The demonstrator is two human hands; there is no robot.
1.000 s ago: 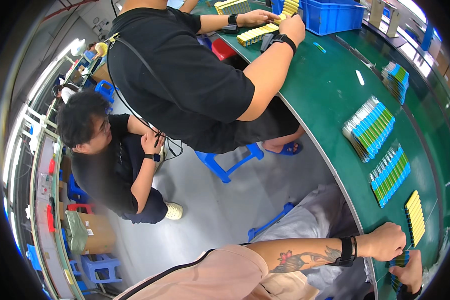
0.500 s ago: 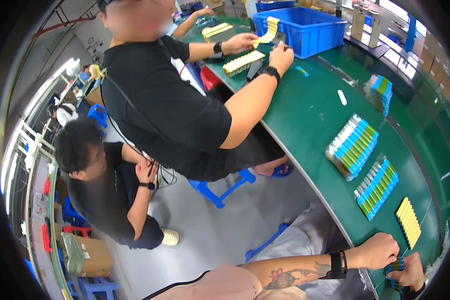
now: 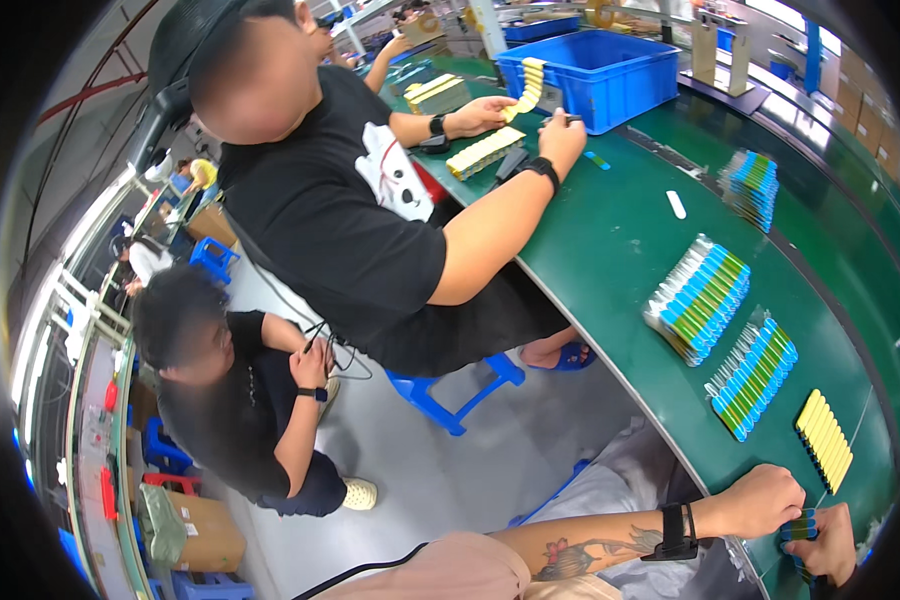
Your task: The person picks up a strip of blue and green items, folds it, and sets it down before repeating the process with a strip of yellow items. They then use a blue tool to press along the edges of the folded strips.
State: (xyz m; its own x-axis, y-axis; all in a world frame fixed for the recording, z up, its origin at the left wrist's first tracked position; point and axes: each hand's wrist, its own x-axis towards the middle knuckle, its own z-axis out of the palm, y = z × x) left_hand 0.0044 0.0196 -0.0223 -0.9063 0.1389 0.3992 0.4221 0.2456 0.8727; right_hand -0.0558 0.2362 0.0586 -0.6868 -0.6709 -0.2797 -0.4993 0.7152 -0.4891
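At the near right edge of the green table, my right hand [image 3: 831,545] is closed round a strip of blue-and-green cylindrical cells [image 3: 799,527], thumb across it. My left hand [image 3: 765,500] is closed with its knuckles up, right against the strip's upper left end; its fingertips are hidden, so what they pinch does not show. Just beyond my hands lies a row of yellow cells with dark ends [image 3: 823,441]. Farther up are a flat set of blue-and-green cells [image 3: 754,377] in clear wrap and a thicker stack of the same [image 3: 698,300].
Another blue-and-green stack [image 3: 750,190] stands farther along the table [image 3: 610,270], near a small white strip [image 3: 676,205]. A co-worker [image 3: 340,210] handles yellow cell strips [image 3: 485,152] beside a blue bin [image 3: 595,80]. A second person [image 3: 240,390] sits at left; a blue stool [image 3: 455,395] is between.
The view has shifted slightly. My hands stay together at the blue-and-green strip with almost the same grip. The co-worker's head and torso appear lower and more turned toward me.
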